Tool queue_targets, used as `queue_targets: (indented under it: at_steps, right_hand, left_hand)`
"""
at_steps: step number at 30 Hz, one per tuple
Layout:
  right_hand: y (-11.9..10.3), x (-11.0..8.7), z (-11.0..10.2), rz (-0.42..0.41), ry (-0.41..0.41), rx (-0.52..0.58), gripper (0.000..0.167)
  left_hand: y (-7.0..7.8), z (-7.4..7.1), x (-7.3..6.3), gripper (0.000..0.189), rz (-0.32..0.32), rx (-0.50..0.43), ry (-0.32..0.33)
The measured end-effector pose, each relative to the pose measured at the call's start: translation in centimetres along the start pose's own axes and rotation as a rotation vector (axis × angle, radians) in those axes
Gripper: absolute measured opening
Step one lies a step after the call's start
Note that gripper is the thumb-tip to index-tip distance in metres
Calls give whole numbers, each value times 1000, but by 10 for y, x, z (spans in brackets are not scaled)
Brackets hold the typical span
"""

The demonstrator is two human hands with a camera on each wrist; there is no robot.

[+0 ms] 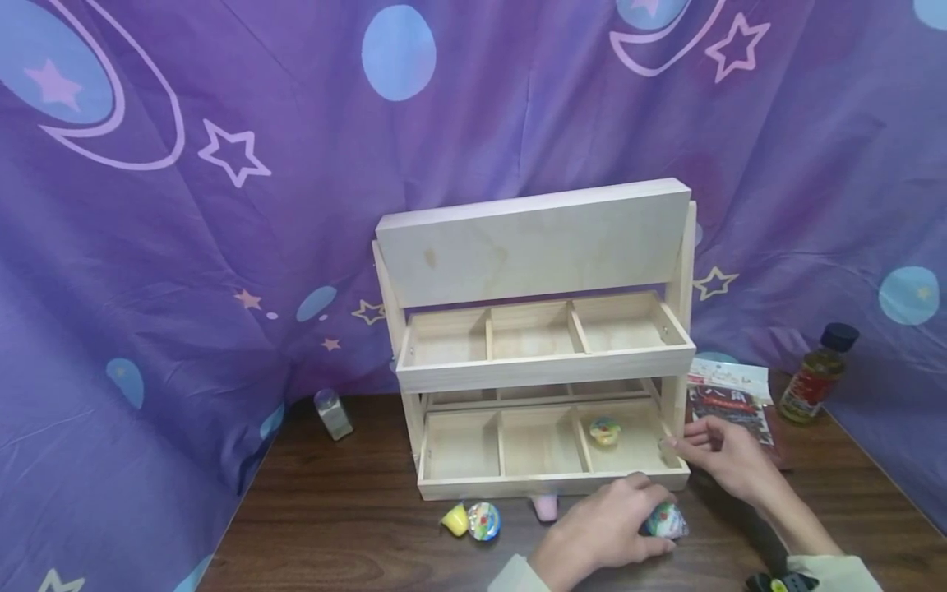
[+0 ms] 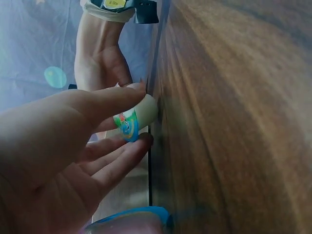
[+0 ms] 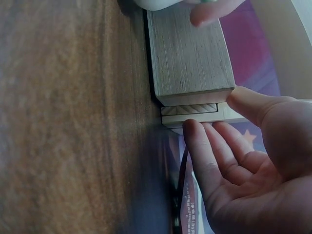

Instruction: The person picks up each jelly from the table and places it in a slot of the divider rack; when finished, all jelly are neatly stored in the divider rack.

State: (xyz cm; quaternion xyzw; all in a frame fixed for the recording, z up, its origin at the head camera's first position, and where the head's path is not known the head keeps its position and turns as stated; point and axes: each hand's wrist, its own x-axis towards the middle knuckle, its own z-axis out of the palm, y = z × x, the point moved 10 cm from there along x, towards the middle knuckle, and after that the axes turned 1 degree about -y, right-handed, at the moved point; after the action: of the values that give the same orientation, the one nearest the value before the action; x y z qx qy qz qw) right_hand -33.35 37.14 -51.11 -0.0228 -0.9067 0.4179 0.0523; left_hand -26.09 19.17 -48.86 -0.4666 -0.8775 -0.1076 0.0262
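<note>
A pale wooden rack (image 1: 543,376) stands on the table, with two divided trays and a slanted top board. My left hand (image 1: 607,526) pinches a small jelly cup (image 1: 665,521) between thumb and fingers, low at the table in front of the rack. In the left wrist view this cup (image 2: 146,114) is creamy white with a printed, blue-edged lid. My right hand (image 1: 732,460) grips the rack's lower right side, the thumb at the tray corner and the fingers (image 3: 197,141) on the outer side. Another jelly cup (image 1: 604,432) lies in the lower tray's right compartment.
Before the rack lie a yellow jelly cup (image 1: 455,520), one showing its round lid (image 1: 484,522) and a pink one (image 1: 545,507). A small shaker jar (image 1: 333,414) is at left. At right are a spice packet (image 1: 732,399) and a dark-capped bottle (image 1: 816,374). Purple cloth (image 1: 518,107) hangs behind.
</note>
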Motion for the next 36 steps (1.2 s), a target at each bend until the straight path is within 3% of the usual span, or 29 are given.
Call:
queue_targets:
  at_steps: [11,18,21,26,31,36]
  right_hand:
    - [-3,0,-3,-11,21,-24,47]
    - [-3,0,-4,1,13,-22,49]
    - [-3,0,-4,-7,18,-27,48]
    - [-5,-1,-3,-19,20,-21,46]
    - [-3,-1,-2,-15,11,-20,46]
    - [-3,0,-1,-16,7,-23,45]
  left_hand:
    - [-1,-8,0,49,31,-16,75]
    - [-1,-13,2,43,42,-184,86]
    - [-1,-19,2,37,47,-210,125]
    - [-1,-30,2,28,62,-176,207]
    - [-7,-40,4,41,20,-192,280]
    - [-26,-51,6,45,-59,-266,370]
